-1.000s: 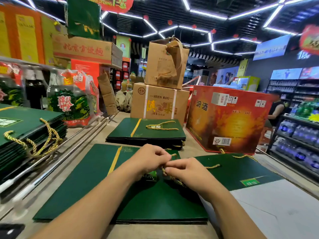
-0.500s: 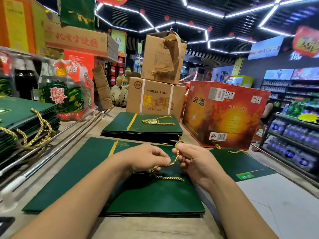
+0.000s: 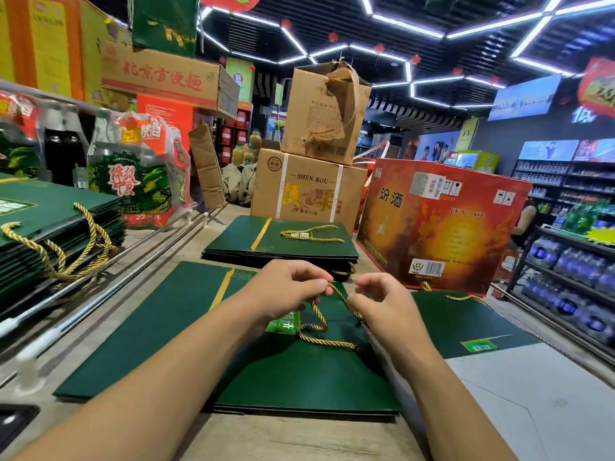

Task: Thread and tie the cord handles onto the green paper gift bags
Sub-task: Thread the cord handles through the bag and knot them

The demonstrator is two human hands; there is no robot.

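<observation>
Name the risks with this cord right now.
The left hand pinches the gold cord only at the fingertips, so that grip may slip under a pull. The slack loop lying on the green bag could snag or kink. Whether the right hand holds the cord is unclear; an end might slip free.

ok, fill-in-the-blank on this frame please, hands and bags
The left hand pinches a twisted ____ cord.
The cord lies on a flat ____ paper bag.
The red box stands to the ____ of the SHEN ROU box.
Missing: gold, green, right.
</observation>
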